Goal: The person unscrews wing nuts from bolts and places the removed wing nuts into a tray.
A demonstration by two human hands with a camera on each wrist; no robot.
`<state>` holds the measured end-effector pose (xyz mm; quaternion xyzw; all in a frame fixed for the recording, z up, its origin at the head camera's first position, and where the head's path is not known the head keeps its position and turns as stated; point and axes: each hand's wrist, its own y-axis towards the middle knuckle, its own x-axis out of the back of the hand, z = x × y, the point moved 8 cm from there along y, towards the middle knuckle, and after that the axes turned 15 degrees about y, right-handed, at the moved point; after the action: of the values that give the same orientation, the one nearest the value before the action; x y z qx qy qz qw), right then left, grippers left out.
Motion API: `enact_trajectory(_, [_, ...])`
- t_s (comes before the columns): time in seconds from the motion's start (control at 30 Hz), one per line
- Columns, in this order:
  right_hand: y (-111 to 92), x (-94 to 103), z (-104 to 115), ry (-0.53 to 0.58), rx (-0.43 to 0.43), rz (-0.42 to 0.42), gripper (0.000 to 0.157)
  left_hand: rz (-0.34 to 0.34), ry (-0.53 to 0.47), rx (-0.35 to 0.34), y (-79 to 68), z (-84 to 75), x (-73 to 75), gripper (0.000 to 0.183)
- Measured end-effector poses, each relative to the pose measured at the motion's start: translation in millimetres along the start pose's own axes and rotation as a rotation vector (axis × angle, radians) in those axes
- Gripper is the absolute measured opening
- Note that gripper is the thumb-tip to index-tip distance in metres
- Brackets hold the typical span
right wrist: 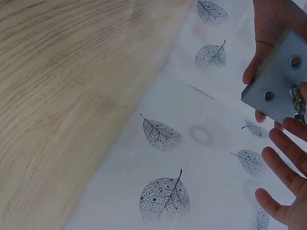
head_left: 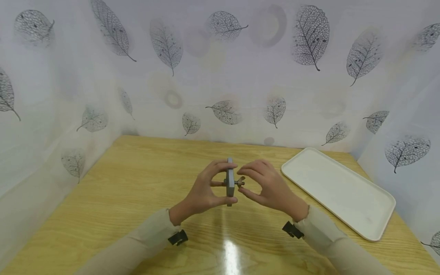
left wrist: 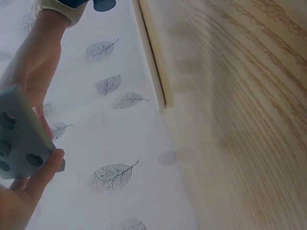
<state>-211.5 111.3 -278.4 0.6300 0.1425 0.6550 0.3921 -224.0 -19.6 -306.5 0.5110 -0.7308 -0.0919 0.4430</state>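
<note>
My left hand (head_left: pixel 201 190) holds a grey metal plate (head_left: pixel 230 187) on edge above the table, fingers on its top and thumb beneath. Round holes pierce the plate (right wrist: pixel 276 88). A bolt passes through it, its head side visible on the plate (left wrist: pixel 29 136) in the left wrist view. On the bolt's right-hand end sits a brassy wing nut (head_left: pixel 241 181). The thumb and forefinger of my right hand (head_left: pixel 268 186) are curled around this wing nut (right wrist: pixel 299 103), one on either side. The other right fingers are spread, as the right wrist view shows.
A white rectangular tray (head_left: pixel 338 191) lies at the right of the wooden table (head_left: pixel 154 172). Pale cloth (head_left: pixel 240 80) printed with dark leaves stands behind the table and along both sides.
</note>
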Motion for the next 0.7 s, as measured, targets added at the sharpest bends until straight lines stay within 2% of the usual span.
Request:
enact_trajectory(0.37, [1.8,8.0,14.6,0.025,0.110,-0.071,0.030,-0.002,-0.006,0.001,-0.2,0.7,-0.1,0.072])
enact_trajectory(0.7, [0.4,7.9,25.1,0.012,0.137,-0.072,0.031,-0.005,-0.013,-0.008,-0.1,0.5,0.3,0.072])
